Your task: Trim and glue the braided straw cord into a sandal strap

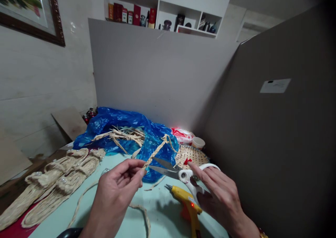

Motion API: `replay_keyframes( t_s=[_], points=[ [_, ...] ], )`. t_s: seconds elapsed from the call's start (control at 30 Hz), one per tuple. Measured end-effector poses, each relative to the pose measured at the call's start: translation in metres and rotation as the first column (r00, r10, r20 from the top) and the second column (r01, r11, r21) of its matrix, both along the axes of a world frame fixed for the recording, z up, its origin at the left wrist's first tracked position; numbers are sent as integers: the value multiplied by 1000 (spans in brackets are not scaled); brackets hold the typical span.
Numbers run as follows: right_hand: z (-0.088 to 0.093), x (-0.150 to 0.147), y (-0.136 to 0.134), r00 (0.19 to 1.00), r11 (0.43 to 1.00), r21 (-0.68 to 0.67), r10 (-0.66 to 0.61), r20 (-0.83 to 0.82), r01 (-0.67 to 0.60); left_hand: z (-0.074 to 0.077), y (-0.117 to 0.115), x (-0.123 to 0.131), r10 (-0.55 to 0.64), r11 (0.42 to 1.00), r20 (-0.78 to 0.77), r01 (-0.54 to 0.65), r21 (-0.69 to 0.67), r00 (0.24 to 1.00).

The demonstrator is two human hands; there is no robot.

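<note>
Between thumb and fingers, my left hand pinches a braided straw cord, which rises up and to the right over a blue plastic bag. White-handled scissors are in my right hand, with fingers through the handles. Their blades stand apart, tips pointing left at the braid just beside my left fingertips; whether they touch it I cannot tell. Below the scissors lies a yellow glue gun with a small red light. A loose straw cord trails on the table under my left hand.
Woven straw slippers lie at the left. Behind, the blue plastic bag holds loose straw strips. A woven basket, a paper cup and a red-and-white package stand at the back right. Grey panels border the table.
</note>
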State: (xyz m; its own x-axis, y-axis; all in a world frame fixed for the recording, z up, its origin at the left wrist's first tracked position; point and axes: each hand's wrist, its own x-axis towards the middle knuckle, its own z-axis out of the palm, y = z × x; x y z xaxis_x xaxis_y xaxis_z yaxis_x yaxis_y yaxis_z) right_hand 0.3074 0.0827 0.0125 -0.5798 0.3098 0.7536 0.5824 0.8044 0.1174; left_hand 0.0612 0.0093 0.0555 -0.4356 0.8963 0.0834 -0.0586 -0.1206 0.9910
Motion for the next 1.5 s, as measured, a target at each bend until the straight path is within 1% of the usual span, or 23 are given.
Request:
replay_keyframes(
  t_s=[0.17,0.33,0.47,0.57,0.67,0.73,0.8,0.87,0.9,0.93,0.97,1.03,1.07,1.1,1.13,1.23,1.3,1.33,1.37,1.4,1.43,1.5],
  points=[
    [1,-4,-2,1000,1000,-2,11,6,-11,-1,1,1,-26,999,-12,26,-23,1000],
    [0,-5,-6,999,998,48,-29,37,27,-2,0,-1,-45,998,-36,43,-43,998],
    [1,-7,-7,1000,999,49,-4,-1,4,-6,1,-6,-64,998,-46,63,-26,997],
    [-1,-9,-4,998,999,11,34,-58,-33,-10,4,-8,-107,994,-38,106,-12,994],
    [-8,-8,-2,992,998,-18,61,-109,-63,-13,6,-7,-94,995,47,95,-25,994],
    [-14,-8,-3,984,996,-48,67,-162,-76,-12,5,-4,-93,995,92,97,-38,991],
    [-19,-9,-5,962,988,-124,52,-268,-88,-10,4,-2,-98,994,115,103,-38,989],
    [-20,-11,-6,920,967,-239,-14,-392,-88,-8,2,0,-107,993,132,113,-41,985],
    [-20,-13,-7,892,946,-311,-62,-448,-90,-7,2,0,-117,991,141,124,-45,983],
    [-18,-15,-7,860,911,-399,-117,-496,-106,-7,1,1,-134,989,154,143,-49,979],
    [-15,-18,-7,827,858,-493,-171,-536,-142,-8,1,1,-157,984,170,168,-53,973],
    [-8,-25,-7,760,710,-653,-265,-593,-262,-11,1,1,-208,973,196,223,-61,958],
    [-5,-29,-7,733,630,-703,-298,-611,-330,-13,1,1,-229,967,201,246,-65,953],
    [-2,-33,-8,712,557,-734,-323,-623,-389,-15,1,2,-245,962,198,264,-71,949],
    [0,-37,-10,697,498,-749,-339,-632,-437,-16,0,2,-261,957,188,280,-82,947],
    [2,-49,-17,658,351,-759,-379,-650,-548,-22,-1,7,-343,925,125,358,-128,931],
    [1,-55,-22,591,265,-705,-400,-701,-658,-25,-2,11,-403,896,74,410,-172,912],
    [1,-57,-24,545,236,-662,-409,-732,-711,-27,-2,13,-424,885,47,425,-188,904],
    [1,-58,-26,496,220,-616,-421,-760,-757,-29,-3,15,-438,879,18,432,-202,899],
    [1,-59,-28,451,216,-575,-432,-781,-789,-30,-4,16,-447,875,-15,434,-213,894],
    [2,-59,-30,418,224,-548,-441,-794,-806,-32,-4,17,-455,873,-48,434,-222,889],
    [6,-58,-32,379,246,-526,-460,-803,-814,-33,-5,18,-473,866,-103,441,-236,875]
  ],
)
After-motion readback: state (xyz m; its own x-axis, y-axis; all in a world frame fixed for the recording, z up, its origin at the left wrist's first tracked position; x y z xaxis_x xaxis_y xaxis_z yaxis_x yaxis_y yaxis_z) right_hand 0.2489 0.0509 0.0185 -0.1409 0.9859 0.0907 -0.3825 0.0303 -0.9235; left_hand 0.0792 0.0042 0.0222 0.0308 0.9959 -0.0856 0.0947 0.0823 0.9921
